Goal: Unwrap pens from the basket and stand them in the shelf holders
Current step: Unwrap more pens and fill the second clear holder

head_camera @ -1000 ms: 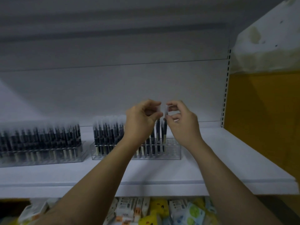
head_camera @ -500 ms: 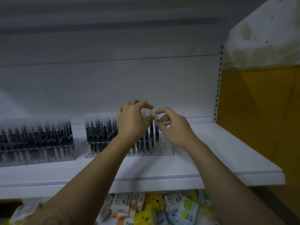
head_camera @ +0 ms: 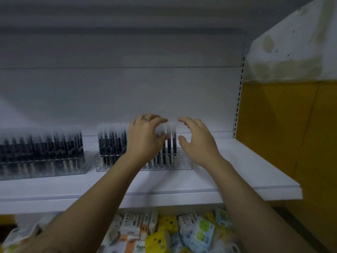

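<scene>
Right hand [head_camera: 197, 143] is hovering slack; left hand [head_camera: 145, 137] is curling over pens [head_camera: 169, 143], grip unclear; I'd be seating each fully upright.

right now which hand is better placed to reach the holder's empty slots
Probably right hand: open, holding nothing, beside the empty right-end slots of the clear holder; left hand is over standing pens.
</scene>
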The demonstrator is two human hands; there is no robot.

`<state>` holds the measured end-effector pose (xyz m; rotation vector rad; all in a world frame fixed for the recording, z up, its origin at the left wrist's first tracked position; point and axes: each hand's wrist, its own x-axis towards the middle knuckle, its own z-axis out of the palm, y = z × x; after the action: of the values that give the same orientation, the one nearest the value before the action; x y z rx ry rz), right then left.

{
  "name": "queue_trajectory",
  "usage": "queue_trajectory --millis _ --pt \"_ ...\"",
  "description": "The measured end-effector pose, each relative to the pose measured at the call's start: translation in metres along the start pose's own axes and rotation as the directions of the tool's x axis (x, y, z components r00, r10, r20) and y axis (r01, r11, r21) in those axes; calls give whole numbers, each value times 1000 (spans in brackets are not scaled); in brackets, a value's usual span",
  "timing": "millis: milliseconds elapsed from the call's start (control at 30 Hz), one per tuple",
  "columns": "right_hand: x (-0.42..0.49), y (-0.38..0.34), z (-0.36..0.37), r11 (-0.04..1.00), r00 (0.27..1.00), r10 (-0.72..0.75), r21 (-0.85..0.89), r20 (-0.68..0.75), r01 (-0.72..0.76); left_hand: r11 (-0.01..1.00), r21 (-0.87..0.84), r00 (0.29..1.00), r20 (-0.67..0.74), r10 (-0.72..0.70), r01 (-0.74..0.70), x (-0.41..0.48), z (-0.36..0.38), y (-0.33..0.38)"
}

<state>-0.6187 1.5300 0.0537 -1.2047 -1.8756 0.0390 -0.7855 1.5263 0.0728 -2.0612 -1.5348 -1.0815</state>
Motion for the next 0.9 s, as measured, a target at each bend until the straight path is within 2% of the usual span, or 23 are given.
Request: queue_trajectory --millis 167,300,400,533,633,767,900 --pt "-37 -22 9 1000 1000 -6 23 23 6 999 -30 999 4 40 -40 -42 -24 -12" --pt "-63 -51 32 993 996 -59 106 66 52 994 56 995 12 98 -98 -87 -37 -37" --pt "-85 -71 56 980 988 -101 180 113 80 994 75 996 25 84 -85 -126 -47 -57" --pt "-128 -87 96 949 977 -165 290 131 122 998 61 997 71 -7 3 -181 -55 -83" --pt "-169 -88 131 950 964 -191 282 183 135 994 76 987 135 -86 76 -227 -51 -101" --pt "-214 -77 179 962 938 -109 273 330 16 976 86 947 239 -215 200 -288 -32 -117" --pt "-253 -55 217 967 846 -17 223 533 -121 937 88 854 389 -345 338 -339 -4 -126"
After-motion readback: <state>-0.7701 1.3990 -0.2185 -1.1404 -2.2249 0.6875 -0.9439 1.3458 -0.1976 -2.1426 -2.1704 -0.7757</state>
